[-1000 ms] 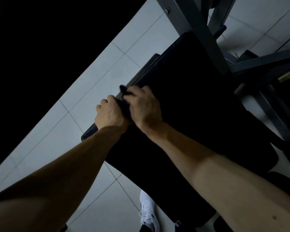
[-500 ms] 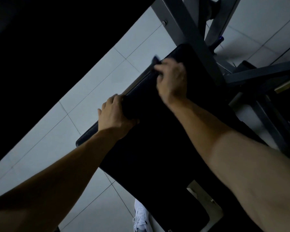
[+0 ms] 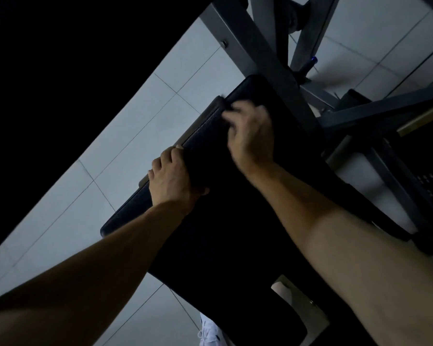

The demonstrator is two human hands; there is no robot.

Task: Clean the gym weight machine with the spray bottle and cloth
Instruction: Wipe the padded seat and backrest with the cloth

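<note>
The machine's black padded seat (image 3: 235, 221) fills the middle of the head view, running from lower right to upper centre. My left hand (image 3: 170, 178) grips the pad's left edge, fingers curled over it. My right hand (image 3: 250, 136) is farther up the pad near its far left edge, blurred by motion, fingers curled on a dark cloth (image 3: 224, 102) of which only a corner shows beyond the fingertips. No spray bottle is in view.
Grey steel frame bars (image 3: 258, 53) cross above the pad's far end, with more bars (image 3: 385, 106) at the right. Pale floor tiles (image 3: 140, 126) lie left of the pad. A white shoe (image 3: 210, 330) shows at the bottom. The upper left is black.
My right hand swept with the cloth from beside my left hand up along the pad's left edge, and now sits slightly back from its farthest reach. My left hand kept its grip.
</note>
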